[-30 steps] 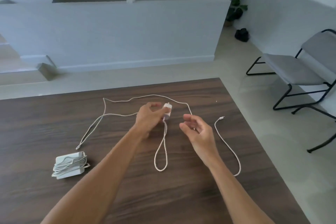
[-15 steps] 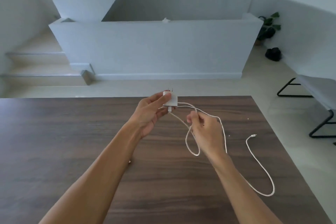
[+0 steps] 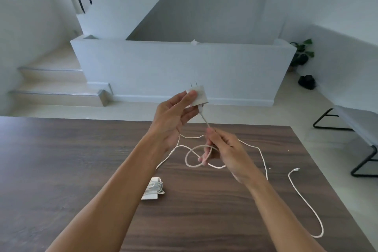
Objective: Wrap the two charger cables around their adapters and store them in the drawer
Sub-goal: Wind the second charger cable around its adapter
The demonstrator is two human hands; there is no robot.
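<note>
A small white wall adapter (image 3: 197, 96) is held up above the far edge of the tabletop (image 3: 61, 159) by the left hand (image 3: 173, 116), its thumb pressed on the near face and the fingers curled behind, with the two prongs pointing up and away. The white cable (image 3: 266, 161) leaves the adapter's lower end and is pinched just below the plug by the right hand (image 3: 225, 149), whose thumb and forefinger are closed on it while a loose loop (image 3: 194, 156) hangs under the curled fingers. The rest of the cable trails over the tabletop to the right, its free connector (image 3: 296, 169) lying near the right edge. The other charger (image 3: 154, 189), already wound with its own cable, rests on the tabletop near the left forearm. No drawer is in view. Several risks can be judged from this. The hanging loop crosses over itself, so a knot or kink could be pulled tight if the cable is drawn in without the loop being opened first. The long slack on the right could be dragged off the tabletop edge or caught on it as winding proceeds, and the connector could be whipped about. The adapter is gripped by only a few fingertips, so a sharp tug from the right hand could twist it loose; a tight bend at the plug could also strain the cable there. No brand, label or writing can be read on either adapter or cable.
</note>
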